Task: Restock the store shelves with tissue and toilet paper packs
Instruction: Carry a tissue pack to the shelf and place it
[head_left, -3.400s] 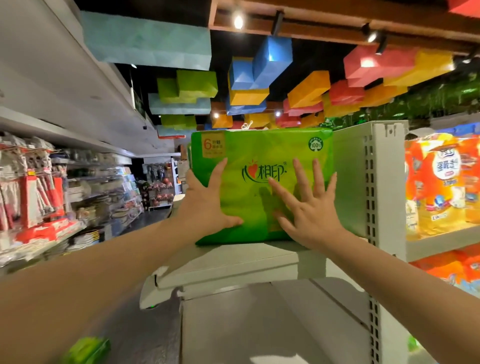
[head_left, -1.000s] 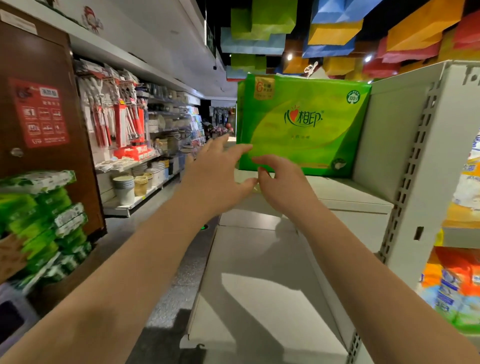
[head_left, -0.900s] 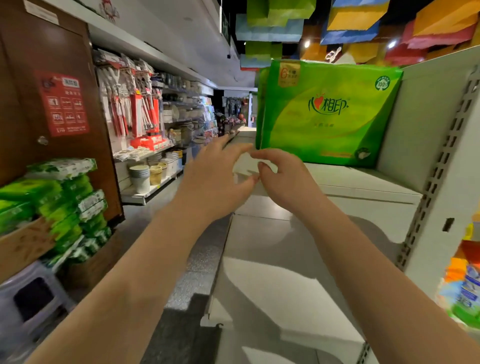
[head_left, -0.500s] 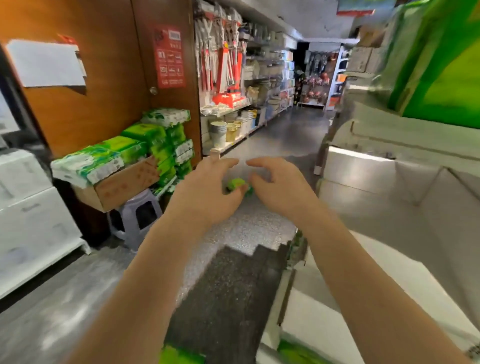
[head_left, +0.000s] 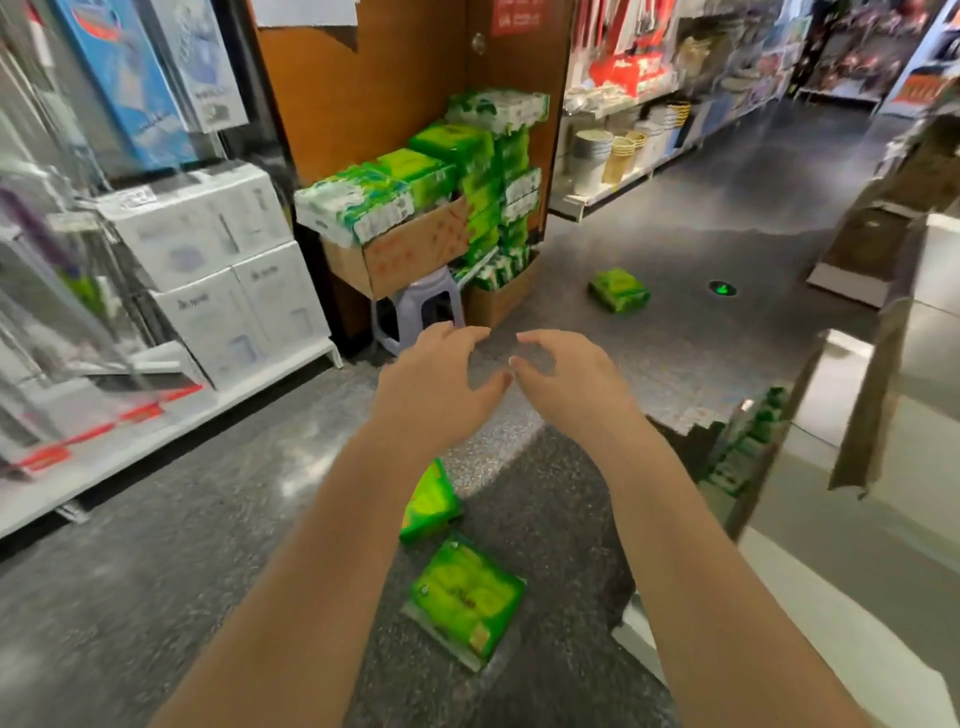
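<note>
I am holding my left hand (head_left: 441, 384) and my right hand (head_left: 571, 384) out in front of me, side by side, fingers loosely curved and grasping nothing. The risk I am seeing is underfoot: two green tissue packs are lying loose on the dark floor right below my forearms, a flat pack (head_left: 465, 603) nearest me and a tilted pack (head_left: 428, 501) just beyond it, partly hidden by my left arm. Stepping forward without looking could mean treading on one and crushing the wrap, or slipping. A third pack (head_left: 618, 290) is lying farther off, to the right of my hands and well apart from them. The main stack of packs (head_left: 467, 171) is sitting far ahead and slightly left, piled on a cardboard box (head_left: 415, 249) over a stool (head_left: 415, 306). The white shelf (head_left: 852, 597) is running along my near right.
</note>
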